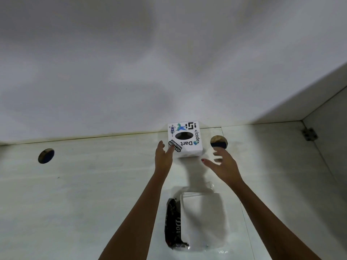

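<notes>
A white square box point(185, 139) with a dark oval hole in its top and several stickers stands on the white desk point(97, 181), against the back wall. My left hand point(164, 156) reaches to the box's near left corner, fingers straight, tips touching a black sticker. My right hand point(223, 166) hovers just right of the box, fingers spread, holding nothing. Closer to me lies a clear plastic pack point(202, 220) of white tissues with a black printed wrapper point(172, 224) along its left side.
Two round cable holes pierce the desk, one at the far left point(46, 155) and one right of the box point(218, 142). A white side panel point(326, 147) with a metal hinge point(309, 134) closes the right side. A white wall rises behind.
</notes>
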Demonstrator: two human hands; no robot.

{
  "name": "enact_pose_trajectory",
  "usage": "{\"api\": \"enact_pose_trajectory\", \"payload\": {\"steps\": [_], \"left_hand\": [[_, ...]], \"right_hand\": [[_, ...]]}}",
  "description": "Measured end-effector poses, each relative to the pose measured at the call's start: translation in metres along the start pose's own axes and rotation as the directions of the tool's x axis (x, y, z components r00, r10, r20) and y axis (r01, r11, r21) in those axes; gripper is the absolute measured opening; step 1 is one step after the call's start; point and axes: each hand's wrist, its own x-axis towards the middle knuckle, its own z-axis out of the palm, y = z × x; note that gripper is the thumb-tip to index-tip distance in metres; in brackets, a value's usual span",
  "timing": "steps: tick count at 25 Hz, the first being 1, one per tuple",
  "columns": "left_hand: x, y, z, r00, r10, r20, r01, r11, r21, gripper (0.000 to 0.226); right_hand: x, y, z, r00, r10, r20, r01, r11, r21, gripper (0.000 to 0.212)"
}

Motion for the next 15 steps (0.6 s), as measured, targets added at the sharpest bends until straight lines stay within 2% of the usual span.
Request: {"api": "enact_pose_trajectory", "payload": {"steps": [3,5,8,10,12,15], "left_hand": [[0.0,0.027,0.009,0.98,-0.114,0.162,0.137,0.981,-0.138,0.042],[-0.004,0.032,0.01,0.973,-0.099,0.21,0.144,0.966,-0.216,0.042],[-0.025,0.025,0.01,0.988,0.046,0.149,0.003,0.95,-0.313,0.036],[-0.054,0.018,0.009,0.995,0.092,0.036,-0.073,0.929,-0.362,0.028],[-0.089,0.008,0.009,0.977,0.203,-0.062,-0.212,0.904,-0.372,0.026],[-0.142,-0.001,0.003,0.939,0.33,-0.095,-0.334,0.814,-0.476,0.027]], "right_hand": [[0.045,-0.026,0.028,0.989,0.021,0.146,-0.043,0.988,0.147,0.07],[0.054,-0.031,0.044,0.992,0.025,0.127,-0.046,0.984,0.17,0.072],[0.045,-0.025,0.049,0.996,0.068,0.053,-0.077,0.978,0.196,0.089],[0.028,-0.022,0.04,0.993,0.101,0.055,-0.113,0.948,0.298,0.079],[-0.002,-0.027,0.02,0.981,0.17,0.097,-0.192,0.93,0.315,0.069],[-0.062,-0.033,-0.014,0.956,0.116,0.268,-0.206,0.919,0.336,0.045]]}}
